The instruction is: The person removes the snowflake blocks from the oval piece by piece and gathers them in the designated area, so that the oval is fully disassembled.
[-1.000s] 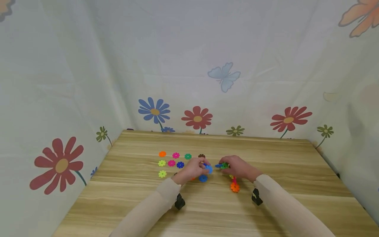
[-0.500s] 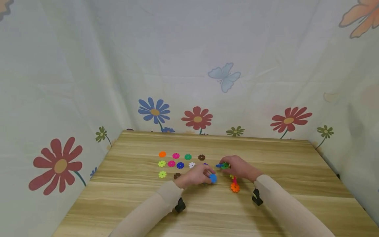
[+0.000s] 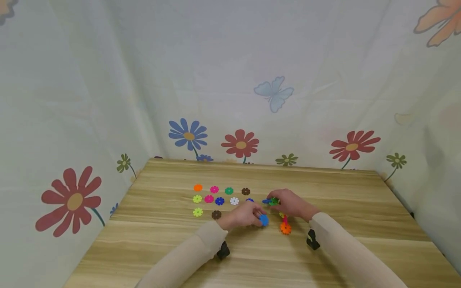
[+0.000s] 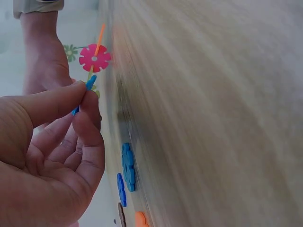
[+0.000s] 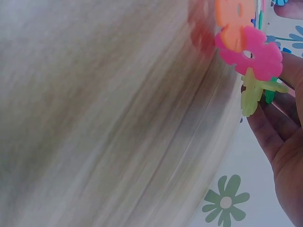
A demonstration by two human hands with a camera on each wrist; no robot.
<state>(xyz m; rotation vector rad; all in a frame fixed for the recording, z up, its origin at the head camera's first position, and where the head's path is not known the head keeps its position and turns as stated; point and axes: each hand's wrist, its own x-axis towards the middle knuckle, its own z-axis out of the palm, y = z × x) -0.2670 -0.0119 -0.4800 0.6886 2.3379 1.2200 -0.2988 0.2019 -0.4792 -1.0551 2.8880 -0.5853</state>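
My left hand (image 3: pixel 247 214) pinches a light-blue notched flower disc (image 3: pixel 264 220) between thumb and finger; the left wrist view shows that blue disc (image 4: pixel 91 82) edge-on. To its right, my right hand (image 3: pixel 289 201) holds a chain of joined flower discs just above the table. In the chain are a blue disc (image 3: pixel 266 201), a green disc (image 3: pixel 274 201), a yellow disc (image 5: pixel 251 97), a pink disc (image 5: pixel 258 56) and an orange disc (image 3: pixel 285 228) at the near end. The held disc and the chain are apart. Fingers hide part of the green disc.
Loose discs lie left of the hands, among them orange (image 3: pixel 198 187), white (image 3: pixel 234 201) and brown (image 3: pixel 216 215) ones. Under the left hand lie another light-blue disc (image 4: pixel 128 167) and an orange one (image 4: pixel 141 219). A flower-print cloth (image 3: pixel 216 80) hangs behind the wooden table (image 3: pixel 324 260).
My left hand has moved right and nearer to me with the light-blue disc, uncovering the white and brown discs. My right hand and the chain have stayed almost still.
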